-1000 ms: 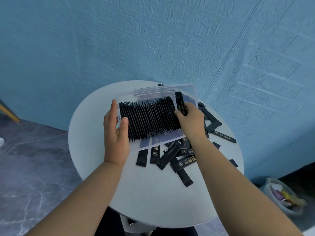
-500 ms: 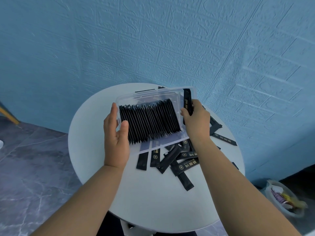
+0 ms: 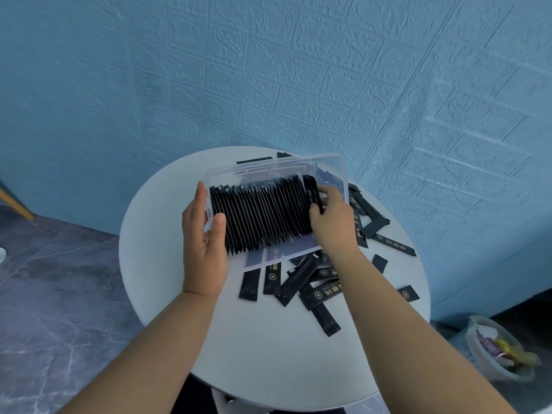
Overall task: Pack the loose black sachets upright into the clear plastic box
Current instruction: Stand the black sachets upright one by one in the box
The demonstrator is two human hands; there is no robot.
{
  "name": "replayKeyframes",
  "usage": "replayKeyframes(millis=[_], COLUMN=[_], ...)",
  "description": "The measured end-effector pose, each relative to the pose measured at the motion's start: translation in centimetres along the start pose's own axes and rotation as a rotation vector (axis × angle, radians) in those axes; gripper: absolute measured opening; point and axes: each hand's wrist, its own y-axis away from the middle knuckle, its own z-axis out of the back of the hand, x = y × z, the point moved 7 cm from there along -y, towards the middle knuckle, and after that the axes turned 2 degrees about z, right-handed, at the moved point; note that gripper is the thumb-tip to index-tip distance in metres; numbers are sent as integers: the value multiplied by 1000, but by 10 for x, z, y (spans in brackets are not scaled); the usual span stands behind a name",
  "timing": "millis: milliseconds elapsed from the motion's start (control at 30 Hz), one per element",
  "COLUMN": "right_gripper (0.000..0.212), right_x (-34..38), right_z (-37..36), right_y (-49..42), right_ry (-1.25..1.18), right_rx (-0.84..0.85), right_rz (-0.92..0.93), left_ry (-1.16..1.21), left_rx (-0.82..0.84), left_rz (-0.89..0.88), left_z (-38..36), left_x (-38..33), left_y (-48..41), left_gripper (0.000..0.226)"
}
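A clear plastic box (image 3: 334, 165) is tilted toward me above the round white table (image 3: 167, 264). Inside it a dense row of black sachets (image 3: 260, 213) stands upright. My left hand (image 3: 204, 243) grips the box's left wall, thumb inside the rim. My right hand (image 3: 334, 219) pinches one black sachet (image 3: 312, 191) at the right end of the row, inside the box. Several loose black sachets (image 3: 301, 282) lie in a heap on the table just below the box, and more loose sachets (image 3: 391, 243) are scattered to the right.
The blue brick-pattern wall (image 3: 268, 70) rises right behind the table. A small bin (image 3: 501, 351) with wrappers sits on the floor at the lower right. A yellow-brown leg (image 3: 15, 201) shows at the far left.
My right hand brought the sachet from above the box's right rim down into the box, against the right end of the row. The left hand kept its grip on the box.
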Motion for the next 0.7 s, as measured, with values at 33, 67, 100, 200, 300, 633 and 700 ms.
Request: replayKeyframes(millis=[33,67,100,200,300,633,700], right_gripper=[37,37,38,37,36,43,43], right_x=[-1,-2,-3,-5,-2,-5,-4], right_z=[0,1,2,2,2,2,1], right_y=[0,0,0,0,2,3,3], right_ry=[9,21,26,15,33,135,133], right_rx=[-4,-14,-25,-57,-72,-9,8], right_rz=[0,-3,-7,-12,-2,-4,15], left_ry=[-2,-3,-3,0,-3,-9,-10], left_rx=[-1,1,3,5,4,3,2], left_rz=[-1,-1,0,5,4,7,0], left_z=[0,0,0,0,0,-1,-1], left_x=[0,0,0,0,-2,-5,-5], left_y=[0,0,0,1,0,1,1], left_gripper=[48,47,47,47,47,47,47])
